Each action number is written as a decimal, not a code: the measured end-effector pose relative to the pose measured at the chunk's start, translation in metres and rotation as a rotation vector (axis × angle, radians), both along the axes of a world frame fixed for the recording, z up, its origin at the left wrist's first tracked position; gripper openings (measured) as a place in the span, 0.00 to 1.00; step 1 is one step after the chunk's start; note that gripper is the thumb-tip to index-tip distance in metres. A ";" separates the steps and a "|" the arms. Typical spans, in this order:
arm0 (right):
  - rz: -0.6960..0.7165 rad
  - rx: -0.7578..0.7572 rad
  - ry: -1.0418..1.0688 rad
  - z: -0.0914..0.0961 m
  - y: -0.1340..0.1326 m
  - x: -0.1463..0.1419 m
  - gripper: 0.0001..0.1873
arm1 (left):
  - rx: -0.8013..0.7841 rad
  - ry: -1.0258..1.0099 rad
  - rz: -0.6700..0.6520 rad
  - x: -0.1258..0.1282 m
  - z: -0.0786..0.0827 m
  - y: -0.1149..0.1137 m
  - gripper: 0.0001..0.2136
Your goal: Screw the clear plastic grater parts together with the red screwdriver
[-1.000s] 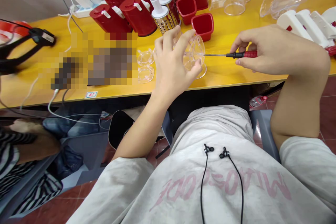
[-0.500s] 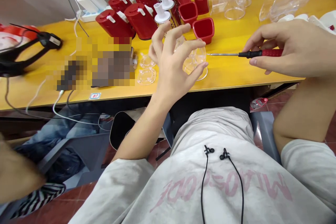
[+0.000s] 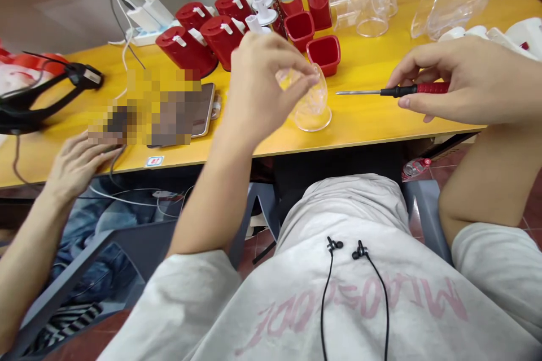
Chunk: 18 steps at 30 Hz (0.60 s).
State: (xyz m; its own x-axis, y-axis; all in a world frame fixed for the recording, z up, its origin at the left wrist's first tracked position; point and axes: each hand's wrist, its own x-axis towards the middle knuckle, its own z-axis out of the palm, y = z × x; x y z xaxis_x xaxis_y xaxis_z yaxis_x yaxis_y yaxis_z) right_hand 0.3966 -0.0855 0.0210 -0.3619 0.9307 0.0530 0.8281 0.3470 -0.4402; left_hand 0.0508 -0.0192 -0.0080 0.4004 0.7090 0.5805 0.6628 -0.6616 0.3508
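My right hand is closed around the red and black handle of a screwdriver, whose metal shaft points left just above the table. At the middle of the table a clear plastic cup-shaped part stands on its round rim. My left hand is over its top left side, thumb and forefinger pinched together by the part's upper edge. Whatever lies between those fingertips is too small or hidden to make out. The screwdriver tip is a short way right of the clear part, apart from it.
Red canisters, red square cups and white-topped pieces stand behind my left hand. Clear housings and white parts are at the right back. Another person's hand rests at the left table edge near a tablet.
My left hand's spread fingers have come together into a pinch at the clear part's top. My right hand stays nearly in place with the screwdriver. The other person's hand has reached the table.
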 end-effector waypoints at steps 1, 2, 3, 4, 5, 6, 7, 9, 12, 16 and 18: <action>-0.008 -0.008 0.009 0.000 0.000 0.001 0.19 | -0.058 0.077 -0.037 0.004 0.015 0.010 0.17; -0.014 -0.015 0.020 0.000 0.000 0.002 0.18 | -0.101 0.123 -0.002 0.010 0.030 0.020 0.20; -0.019 -0.019 0.028 0.000 0.001 0.003 0.18 | -0.143 0.166 0.070 0.017 0.045 0.029 0.22; -0.023 -0.021 0.031 -0.001 0.002 0.005 0.17 | -0.209 0.226 0.130 0.024 0.058 0.038 0.21; -0.029 -0.019 0.028 -0.001 0.003 0.006 0.17 | -0.246 0.263 0.174 0.032 0.068 0.046 0.19; -0.037 -0.018 0.021 -0.002 0.004 0.008 0.17 | -0.270 0.299 0.202 0.039 0.075 0.054 0.16; -0.043 -0.022 0.010 -0.002 0.005 0.009 0.17 | -0.280 0.334 0.222 0.045 0.079 0.063 0.13; -0.053 -0.034 -0.003 -0.002 0.006 0.010 0.17 | -0.285 0.407 0.274 0.055 0.077 0.080 0.11; -0.071 -0.037 0.012 0.000 0.004 0.008 0.16 | -0.317 0.510 0.302 0.064 0.066 0.103 0.11; -0.081 -0.027 0.014 0.002 0.002 0.004 0.15 | -0.359 0.523 0.331 0.064 0.061 0.109 0.28; -0.089 -0.036 0.016 0.000 0.003 0.003 0.16 | -0.334 0.441 0.302 0.055 0.064 0.098 0.39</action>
